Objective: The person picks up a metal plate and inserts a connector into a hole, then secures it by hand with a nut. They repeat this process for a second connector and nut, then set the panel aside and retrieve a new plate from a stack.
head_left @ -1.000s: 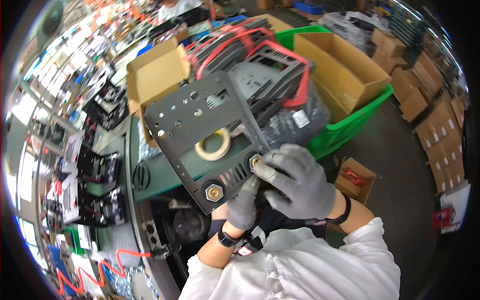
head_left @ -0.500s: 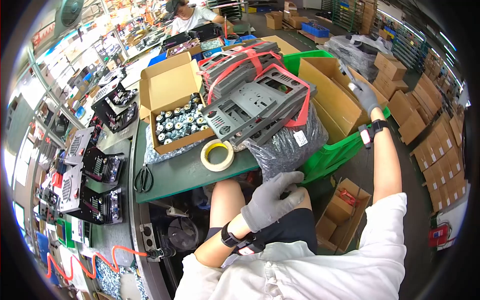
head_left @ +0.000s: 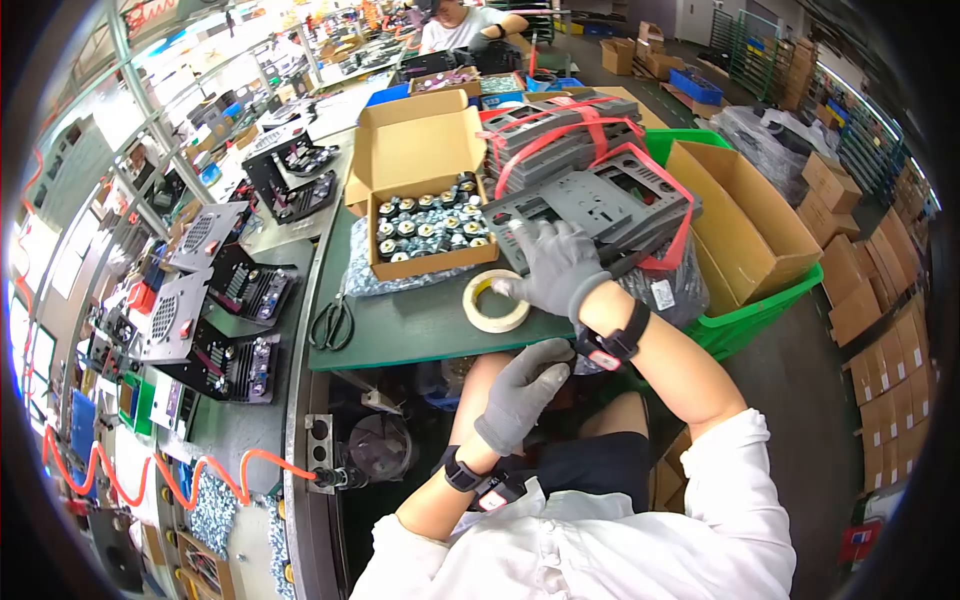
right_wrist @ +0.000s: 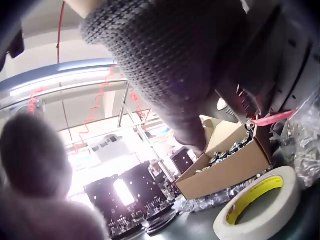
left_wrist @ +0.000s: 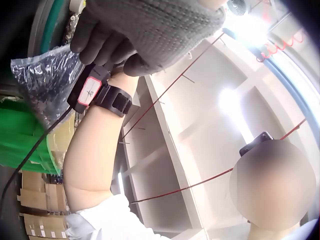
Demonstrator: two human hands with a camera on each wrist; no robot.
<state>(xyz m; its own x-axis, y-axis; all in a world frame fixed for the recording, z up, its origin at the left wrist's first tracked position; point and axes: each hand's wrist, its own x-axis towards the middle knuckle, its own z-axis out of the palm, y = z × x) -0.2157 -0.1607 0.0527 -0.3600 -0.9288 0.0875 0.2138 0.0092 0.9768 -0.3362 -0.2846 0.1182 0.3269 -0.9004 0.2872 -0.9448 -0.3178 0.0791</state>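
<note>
Our right hand (head_left: 555, 265) rests with fingers spread on the grey metal plate (head_left: 625, 200) up on the table (head_left: 400, 335). Our left hand (head_left: 520, 390) hangs loose below the edge, holding nothing.

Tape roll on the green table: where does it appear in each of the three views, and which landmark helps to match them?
Head: the tape roll lies near the centre, at the table's front edge.
Left wrist: not in it.
Right wrist: tape roll in the bottom right corner.
Shared landmark: the bag of small parts, beside the roll.
</note>
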